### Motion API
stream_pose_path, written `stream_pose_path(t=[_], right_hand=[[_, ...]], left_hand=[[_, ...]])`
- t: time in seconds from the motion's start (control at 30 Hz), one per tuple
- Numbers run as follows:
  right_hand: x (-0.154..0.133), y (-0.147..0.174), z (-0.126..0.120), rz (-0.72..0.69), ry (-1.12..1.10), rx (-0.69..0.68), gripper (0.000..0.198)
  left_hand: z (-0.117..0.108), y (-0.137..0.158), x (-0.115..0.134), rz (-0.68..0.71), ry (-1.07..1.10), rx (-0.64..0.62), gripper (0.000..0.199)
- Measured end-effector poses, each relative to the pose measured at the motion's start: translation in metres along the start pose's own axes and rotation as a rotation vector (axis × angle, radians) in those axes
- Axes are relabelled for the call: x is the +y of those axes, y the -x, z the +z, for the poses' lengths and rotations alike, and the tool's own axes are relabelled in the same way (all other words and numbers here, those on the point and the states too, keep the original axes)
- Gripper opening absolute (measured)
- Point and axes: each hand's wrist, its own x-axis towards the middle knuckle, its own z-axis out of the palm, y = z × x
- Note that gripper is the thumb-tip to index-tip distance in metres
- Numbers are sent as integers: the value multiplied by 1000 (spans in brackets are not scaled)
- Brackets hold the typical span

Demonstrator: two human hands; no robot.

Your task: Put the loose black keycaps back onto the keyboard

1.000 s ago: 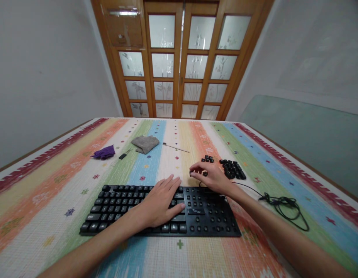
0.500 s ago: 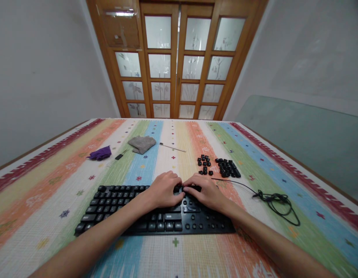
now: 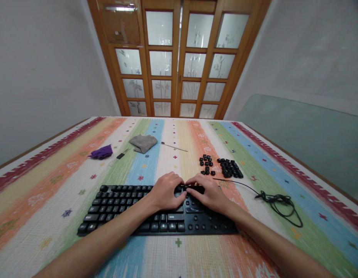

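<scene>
A black keyboard (image 3: 109, 208) lies flat across the near part of the table, lettered keycaps on its left and middle. Its right part has bare switch posts where caps are off. My left hand (image 3: 168, 191) rests on the top rows, fingers curled, thumb bent inward. My right hand (image 3: 209, 193) meets it at the right end of the top row, thumb and forefinger pinched close to the left fingertips. What lies between the fingertips is hidden. Beyond my right hand sit loose black keycaps (image 3: 206, 159) and a tighter block of keycaps (image 3: 231, 168).
A coiled black cable (image 3: 279, 200) lies right of the keyboard. Further back are a purple cloth (image 3: 101, 152), a grey cloth (image 3: 143, 143), a small black-handled brush-like tool (image 3: 120, 156) and a thin dark-tipped stick (image 3: 174, 146). A striped cloth (image 3: 179, 255) covers the table.
The view has shifted slightly, so everything sits a little further right. Both hands keep almost the same place and pose on the keyboard.
</scene>
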Motion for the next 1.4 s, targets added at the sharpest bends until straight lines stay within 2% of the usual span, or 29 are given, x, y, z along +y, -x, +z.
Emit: stream_pose_path(t=[0.23, 0.43, 0.6, 0.77, 0.9, 1.17, 1.3, 1.4], right_hand=[[-2, 1, 1, -35, 14, -6, 9], [-5, 0, 4, 7, 23, -6, 8], [-4, 0, 4, -31, 51, -26, 10], [-3, -2, 3, 34, 2, -19, 18], [-3, -3, 2, 91, -46, -17, 25], [-1, -4, 1, 87, 6, -18, 25], [-2, -5, -4, 57, 54, -64, 28], [1, -10, -18, 36, 72, -123, 26]], left_hand=[[2, 1, 0, 6, 6, 23, 11], [2, 2, 1, 16, 4, 39, 9], [0, 2, 2, 28, 17, 45, 11], [-4, 2, 3, 105, 55, 68, 20], [-6, 2, 4, 168, 68, 79, 19], [-2, 1, 2, 163, 84, 49, 13], [-1, 1, 0, 162, 87, 41, 13], [1, 0, -2, 151, 109, 33, 11]])
